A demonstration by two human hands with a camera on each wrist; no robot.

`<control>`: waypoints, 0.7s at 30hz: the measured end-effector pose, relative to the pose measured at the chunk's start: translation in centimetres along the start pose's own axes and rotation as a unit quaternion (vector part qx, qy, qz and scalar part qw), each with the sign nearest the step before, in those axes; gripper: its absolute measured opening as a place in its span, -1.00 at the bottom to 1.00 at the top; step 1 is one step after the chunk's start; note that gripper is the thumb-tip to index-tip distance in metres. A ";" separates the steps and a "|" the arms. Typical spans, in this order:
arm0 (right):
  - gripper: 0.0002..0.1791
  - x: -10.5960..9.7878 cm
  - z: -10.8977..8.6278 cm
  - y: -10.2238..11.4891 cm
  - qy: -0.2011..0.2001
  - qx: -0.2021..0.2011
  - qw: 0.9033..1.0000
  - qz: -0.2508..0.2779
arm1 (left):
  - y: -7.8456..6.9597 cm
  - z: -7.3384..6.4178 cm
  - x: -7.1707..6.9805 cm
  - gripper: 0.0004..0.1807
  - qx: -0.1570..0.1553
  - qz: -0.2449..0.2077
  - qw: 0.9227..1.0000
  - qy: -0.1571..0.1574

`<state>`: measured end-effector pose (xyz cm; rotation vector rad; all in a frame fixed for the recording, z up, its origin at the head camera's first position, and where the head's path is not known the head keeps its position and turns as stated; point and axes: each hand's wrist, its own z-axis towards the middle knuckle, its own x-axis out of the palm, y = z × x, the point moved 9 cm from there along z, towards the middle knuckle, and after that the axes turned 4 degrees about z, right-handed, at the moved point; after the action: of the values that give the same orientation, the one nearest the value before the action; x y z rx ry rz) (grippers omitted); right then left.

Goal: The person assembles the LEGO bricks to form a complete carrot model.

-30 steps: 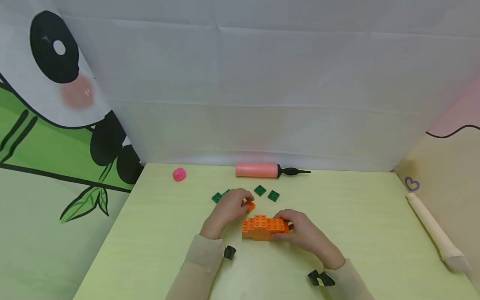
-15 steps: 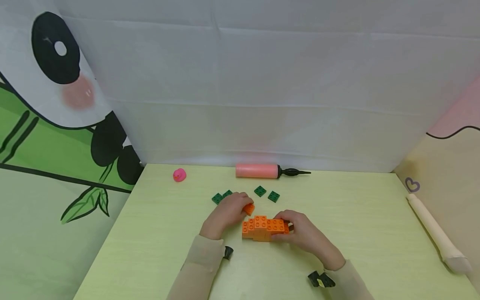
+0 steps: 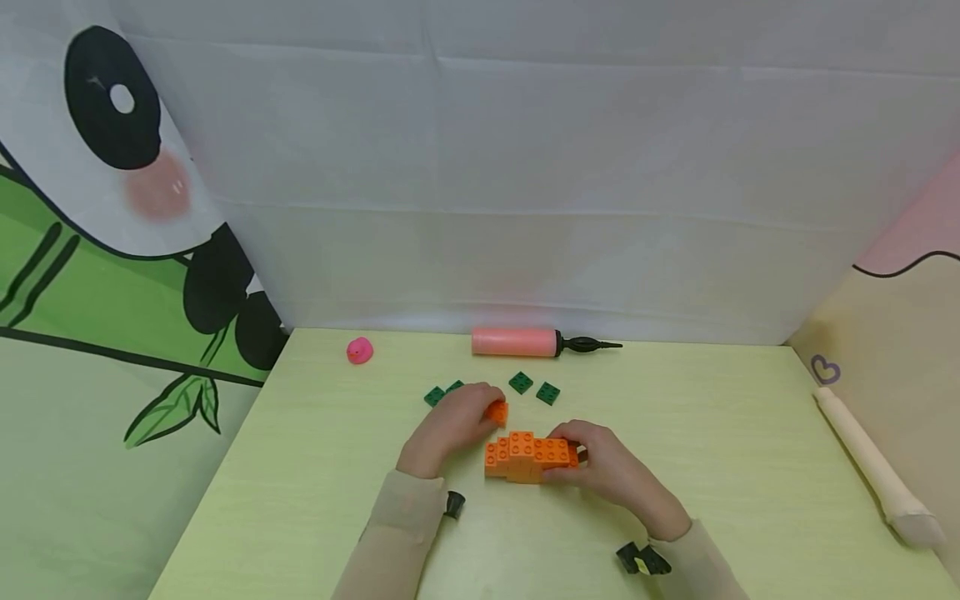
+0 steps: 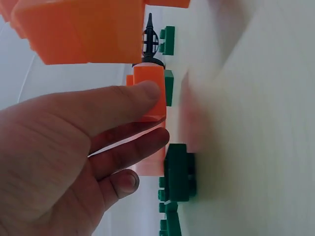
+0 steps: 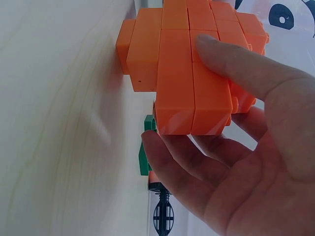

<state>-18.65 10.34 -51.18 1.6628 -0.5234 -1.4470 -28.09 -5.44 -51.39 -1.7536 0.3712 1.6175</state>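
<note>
Thumb and fingers of my left hand pinch a small orange toy brick just beyond a larger orange brick build. In the left wrist view the thumb lies flat on the face of that brick, and the other fingers extend behind and below it. My right hand grips the right end of the build. Seen from the right wrist, the stepped build is several joined bricks, with the thumb across one side and the fingers on the other. The left hand partly covers the nearby green bricks.
Two more green bricks lie beyond the build. Along the back edge are a pink hand pump with a black nozzle and a small pink toy. A pale roller-like stick lies at the table's right edge. White cloth hangs behind.
The small orange brick has turned in my left hand's fingers, and that hand has shifted slightly. My right hand and the large build have stayed in place.
</note>
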 end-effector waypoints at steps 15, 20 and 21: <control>-0.66 0.0 0.1 -0.1 0.003 0.004 1.000 0.003 | -2.4 -0.7 -3.6 -0.64 0.039 0.001 0.998 -0.043; -0.67 0.0 0.1 -0.2 0.004 0.004 1.000 0.011 | -3.5 -0.9 -4.5 -0.61 0.056 0.002 0.997 -0.055; -0.67 0.0 0.1 -0.2 0.004 0.004 1.000 0.011 | -3.8 -1.0 -4.7 -0.61 0.059 -0.003 0.997 -0.057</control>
<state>-18.76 10.45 -51.33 1.6635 -0.5420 -1.4247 -25.74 -4.59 -45.83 -1.5647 0.3979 1.6492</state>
